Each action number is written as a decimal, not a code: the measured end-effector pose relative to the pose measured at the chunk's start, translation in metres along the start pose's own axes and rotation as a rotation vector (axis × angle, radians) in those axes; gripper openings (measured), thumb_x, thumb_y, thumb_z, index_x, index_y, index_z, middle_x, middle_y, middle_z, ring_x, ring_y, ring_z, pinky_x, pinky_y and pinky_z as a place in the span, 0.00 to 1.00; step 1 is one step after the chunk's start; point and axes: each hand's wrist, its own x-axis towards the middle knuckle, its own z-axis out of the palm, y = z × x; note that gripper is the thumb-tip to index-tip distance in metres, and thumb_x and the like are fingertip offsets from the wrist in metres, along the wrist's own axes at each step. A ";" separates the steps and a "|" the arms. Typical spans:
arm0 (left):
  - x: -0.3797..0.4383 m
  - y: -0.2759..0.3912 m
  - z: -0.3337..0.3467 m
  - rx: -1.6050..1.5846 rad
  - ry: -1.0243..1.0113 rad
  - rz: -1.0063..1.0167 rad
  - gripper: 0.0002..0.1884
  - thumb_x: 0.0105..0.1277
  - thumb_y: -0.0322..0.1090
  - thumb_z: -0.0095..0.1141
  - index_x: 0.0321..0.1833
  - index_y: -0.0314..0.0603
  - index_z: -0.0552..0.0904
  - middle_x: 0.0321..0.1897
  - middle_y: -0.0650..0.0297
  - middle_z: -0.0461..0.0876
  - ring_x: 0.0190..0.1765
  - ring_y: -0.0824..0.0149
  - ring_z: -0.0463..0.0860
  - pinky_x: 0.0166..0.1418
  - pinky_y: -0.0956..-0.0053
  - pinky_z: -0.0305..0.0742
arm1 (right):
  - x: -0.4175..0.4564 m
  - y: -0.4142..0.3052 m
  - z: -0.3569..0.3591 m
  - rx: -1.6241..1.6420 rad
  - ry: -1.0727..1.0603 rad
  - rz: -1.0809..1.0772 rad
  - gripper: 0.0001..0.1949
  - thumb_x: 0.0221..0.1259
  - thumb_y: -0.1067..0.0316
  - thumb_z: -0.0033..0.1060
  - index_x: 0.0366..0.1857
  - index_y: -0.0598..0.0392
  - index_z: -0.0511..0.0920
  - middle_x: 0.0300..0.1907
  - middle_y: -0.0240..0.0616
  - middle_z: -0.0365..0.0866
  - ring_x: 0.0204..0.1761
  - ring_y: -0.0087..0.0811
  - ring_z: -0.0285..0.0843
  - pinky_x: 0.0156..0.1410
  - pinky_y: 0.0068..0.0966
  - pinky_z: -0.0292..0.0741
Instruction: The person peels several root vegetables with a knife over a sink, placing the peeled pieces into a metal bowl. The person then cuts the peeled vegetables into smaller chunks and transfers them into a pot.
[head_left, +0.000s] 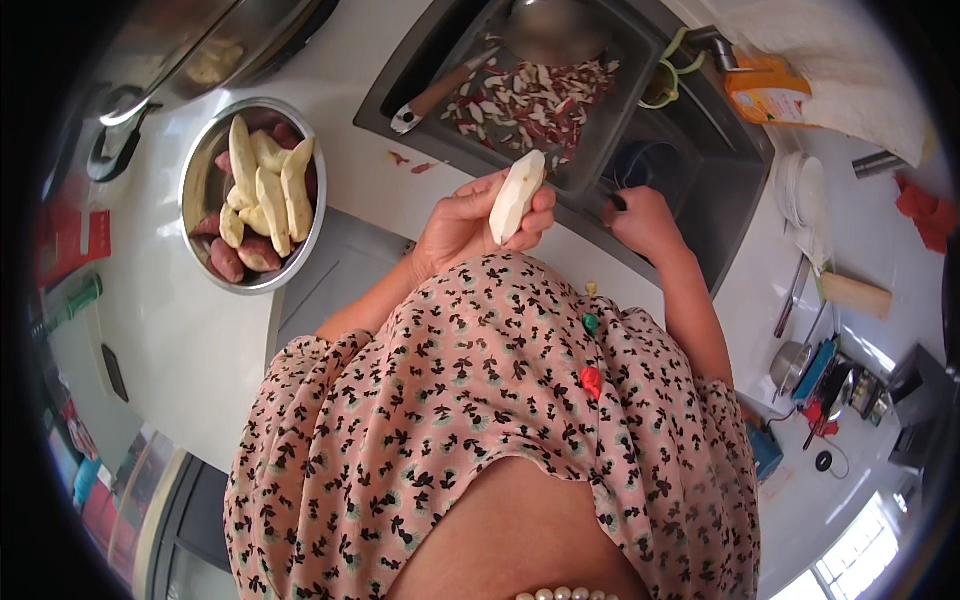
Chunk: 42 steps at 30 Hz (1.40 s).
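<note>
My left hand (469, 217) grips a peeled sweet potato (519, 196), pale and faceted, held upright in front of my body at the sink's near edge. Over the right basin, my right hand (646, 223) is closed around a tool with a dark end (617, 202); most of that tool is hidden by the fingers. Red and white peelings (525, 109) lie scattered in the left basin of the dark sink (720, 217). To the left, a metal bowl (321, 196) holds several peeled sweet potatoes (273, 210) on top of red-skinned ones (226, 259).
A wooden-handled tool (442, 91) leans across the left basin's corner. A green strainer-like cup (661, 84) hangs near the faucet (712, 49). A large pan with a glass lid (217, 60) stands at the upper left. White bowls (801, 191) sit right of the sink.
</note>
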 end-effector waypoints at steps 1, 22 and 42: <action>-0.005 0.001 -0.001 0.038 0.060 0.020 0.25 0.71 0.35 0.56 0.67 0.31 0.67 0.51 0.49 0.74 0.45 0.61 0.73 0.40 0.71 0.74 | -0.005 -0.006 -0.007 0.109 -0.029 0.027 0.10 0.54 0.65 0.60 0.32 0.60 0.84 0.30 0.52 0.82 0.35 0.53 0.82 0.40 0.41 0.77; -0.097 0.085 0.090 2.018 1.030 0.995 0.20 0.67 0.31 0.65 0.60 0.30 0.79 0.45 0.60 0.85 0.46 0.73 0.82 0.51 0.79 0.77 | 0.022 -0.023 0.052 0.047 0.139 -0.272 0.25 0.61 0.47 0.62 0.49 0.60 0.82 0.34 0.56 0.85 0.40 0.54 0.85 0.46 0.42 0.79; -0.131 0.137 0.104 1.900 1.615 0.953 0.14 0.67 0.38 0.63 0.47 0.31 0.86 0.30 0.60 0.86 0.29 0.74 0.80 0.33 0.77 0.76 | 0.026 0.006 0.055 0.075 0.212 -0.273 0.24 0.63 0.46 0.61 0.47 0.59 0.83 0.32 0.54 0.85 0.39 0.52 0.86 0.44 0.39 0.80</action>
